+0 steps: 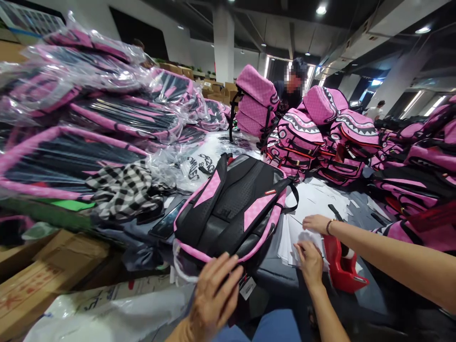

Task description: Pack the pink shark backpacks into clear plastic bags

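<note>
Loosely spread at 6 o'clock, the left hand (215, 294) holds nothing, by the near edge of a pink-and-black backpack (231, 206) lying straps up on the grey tabletop (277, 275). At 4 o'clock the right hand (310, 263) bends over white papers (309, 202), its grip impossible to tell, beside a red tape dispenser (338, 273). Wrapped backpacks (124, 114) heap at 10 o'clock, a cardboard box (42, 285) at 8, a white column (223, 47) at 12
</note>
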Tool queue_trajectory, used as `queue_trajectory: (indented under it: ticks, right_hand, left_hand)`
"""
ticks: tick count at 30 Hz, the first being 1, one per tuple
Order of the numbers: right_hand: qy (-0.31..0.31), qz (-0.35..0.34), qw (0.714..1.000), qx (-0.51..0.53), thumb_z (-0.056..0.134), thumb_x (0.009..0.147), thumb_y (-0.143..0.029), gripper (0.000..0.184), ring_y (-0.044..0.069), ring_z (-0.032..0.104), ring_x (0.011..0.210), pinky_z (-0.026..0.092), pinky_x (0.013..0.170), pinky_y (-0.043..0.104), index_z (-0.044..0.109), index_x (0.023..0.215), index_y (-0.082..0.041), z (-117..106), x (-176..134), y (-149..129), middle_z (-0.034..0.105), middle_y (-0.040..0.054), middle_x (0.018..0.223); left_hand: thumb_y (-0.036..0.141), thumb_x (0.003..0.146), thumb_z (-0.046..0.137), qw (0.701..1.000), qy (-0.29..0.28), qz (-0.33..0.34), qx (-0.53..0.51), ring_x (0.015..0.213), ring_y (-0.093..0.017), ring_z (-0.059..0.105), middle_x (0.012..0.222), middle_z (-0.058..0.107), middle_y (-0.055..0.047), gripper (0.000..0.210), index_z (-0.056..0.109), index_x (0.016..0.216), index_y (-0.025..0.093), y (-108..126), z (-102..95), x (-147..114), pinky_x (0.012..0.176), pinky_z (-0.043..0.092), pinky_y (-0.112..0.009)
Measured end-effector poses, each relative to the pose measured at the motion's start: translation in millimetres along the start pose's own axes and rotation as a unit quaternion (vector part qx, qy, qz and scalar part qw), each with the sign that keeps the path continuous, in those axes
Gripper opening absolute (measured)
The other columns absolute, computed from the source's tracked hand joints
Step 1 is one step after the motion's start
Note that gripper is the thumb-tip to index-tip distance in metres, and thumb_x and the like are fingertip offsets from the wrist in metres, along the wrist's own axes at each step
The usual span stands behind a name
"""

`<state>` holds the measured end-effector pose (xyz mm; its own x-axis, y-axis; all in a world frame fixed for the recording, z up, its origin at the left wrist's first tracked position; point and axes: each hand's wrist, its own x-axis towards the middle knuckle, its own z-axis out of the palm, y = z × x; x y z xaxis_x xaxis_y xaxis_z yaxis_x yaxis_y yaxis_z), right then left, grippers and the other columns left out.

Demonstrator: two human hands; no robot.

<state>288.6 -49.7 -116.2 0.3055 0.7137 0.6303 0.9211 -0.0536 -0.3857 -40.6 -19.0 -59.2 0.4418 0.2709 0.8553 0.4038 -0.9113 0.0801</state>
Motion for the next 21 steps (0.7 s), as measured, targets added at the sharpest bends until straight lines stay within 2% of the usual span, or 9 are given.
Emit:
queue_trajectory:
  ticks: [4, 6, 8, 11, 13, 15, 16, 18, 21]
  right_hand:
    - [0.037, -0.018, 0.998, -0.048, 0.039, 0.104, -0.051, 0.046, 0.02, 0.06, 0.074, 0.038, 0.071, 0.032, 0.066, 0.081, -0.021, -37.1, 5.9, -28.1, 0.066, 0.0063, 0.078]
    - [-0.039, -0.038, 0.998, -0.015, 0.04, 0.103, -0.051, 0.045, 0.02, 0.059, 0.072, 0.039, 0.069, 0.03, 0.064, 0.08, -0.022, -61.1, 7.5, -53.9, 0.066, 0.0054, 0.077]
    - [-0.179, -0.029, 0.98, 0.083, 0.041, 0.103, -0.051, 0.043, 0.018, 0.06, 0.069, 0.042, 0.065, 0.027, 0.063, 0.08, -0.022, -86.5, 7.0, -78.5, 0.065, 0.0036, 0.075]
    - [-0.276, 0.048, 0.926, 0.251, 0.046, 0.099, -0.059, 0.041, 0.02, 0.067, 0.079, 0.05, 0.069, 0.026, 0.066, 0.101, -0.022, -121.6, 0.7, -92.9, 0.071, 0.0056, 0.086]
    - [-0.232, 0.093, 0.911, 0.329, 0.056, 0.085, -0.075, 0.065, 0.026, 0.07, 0.094, 0.054, 0.081, 0.033, 0.064, 0.122, -0.022, -136.8, -8.2, -85.1, 0.074, 0.0109, 0.1]
    - [-0.192, 0.136, 0.899, 0.369, 0.072, 0.062, -0.083, 0.094, 0.033, 0.069, 0.102, 0.055, 0.089, 0.04, 0.061, 0.131, -0.021, -140.3, -19.8, -73.4, 0.074, 0.0151, 0.108]
    - [-0.191, 0.165, 0.892, 0.376, 0.079, 0.055, -0.08, 0.095, 0.034, 0.069, 0.101, 0.055, 0.089, 0.041, 0.064, 0.127, -0.02, -137.2, -25.5, -69.9, 0.074, 0.0155, 0.108]
    - [-0.195, 0.238, 0.873, 0.378, 0.085, 0.057, -0.068, 0.073, 0.032, 0.071, 0.092, 0.057, 0.082, 0.038, 0.071, 0.11, -0.019, -123.3, -34.3, -71.4, 0.075, 0.0138, 0.1]
    - [-0.145, 0.337, 0.832, 0.415, 0.081, 0.068, -0.061, 0.05, 0.025, 0.068, 0.077, 0.056, 0.071, 0.033, 0.07, 0.089, -0.018, -96.0, -37.2, -88.8, 0.074, 0.0089, 0.085]
  left_hand:
    - [0.007, 0.092, 0.053, 0.975, -0.114, 0.074, -0.177, 0.125, -0.021, 0.061, 0.124, 0.071, -0.014, 0.052, 0.048, 0.143, 0.012, 32.2, 28.6, 14.3, 0.112, 0.048, -0.038]
    - [0.008, 0.087, 0.061, 0.967, -0.169, 0.026, -0.189, 0.137, -0.026, 0.052, 0.14, 0.061, -0.018, 0.069, 0.037, 0.151, 0.011, 42.0, 48.1, 31.8, 0.113, 0.047, -0.044]
    - [0.006, 0.078, 0.071, 0.951, -0.21, -0.024, -0.225, 0.143, -0.033, 0.045, 0.146, 0.055, -0.021, 0.083, 0.035, 0.152, 0.01, 48.1, 65.4, 50.6, 0.118, 0.038, -0.056]
    - [0.014, 0.073, 0.079, 0.87, -0.27, -0.149, -0.385, 0.116, -0.031, 0.067, 0.115, 0.076, -0.011, 0.051, 0.067, 0.123, 0.017, 56.3, 78.5, 67.8, 0.12, 0.031, -0.059]
    - [0.028, 0.076, 0.08, 0.767, -0.259, -0.302, -0.503, 0.088, -0.025, 0.073, 0.087, 0.078, -0.004, 0.02, 0.075, 0.093, 0.018, 63.7, 77.3, 68.7, 0.107, 0.048, -0.05]
    - [0.041, 0.074, 0.082, 0.661, -0.184, -0.439, -0.58, 0.075, -0.023, 0.072, 0.077, 0.076, -0.004, 0.027, 0.075, 0.083, 0.016, 72.3, 71.4, 64.3, 0.083, 0.058, -0.037]
    - [0.044, 0.071, 0.084, 0.623, -0.14, -0.482, -0.6, 0.074, -0.022, 0.071, 0.079, 0.076, -0.005, 0.034, 0.074, 0.086, 0.015, 76.5, 68.1, 61.5, 0.076, 0.057, -0.034]
    - [0.045, 0.064, 0.089, 0.588, -0.082, -0.515, -0.619, 0.078, -0.022, 0.071, 0.084, 0.077, -0.007, 0.042, 0.074, 0.09, 0.015, 83.3, 62.7, 55.7, 0.073, 0.056, -0.03]
    - [0.042, 0.059, 0.092, 0.577, -0.077, -0.52, -0.625, 0.086, -0.024, 0.071, 0.093, 0.078, -0.008, 0.05, 0.074, 0.098, 0.015, 85.7, 58.5, 47.2, 0.08, 0.056, -0.031]
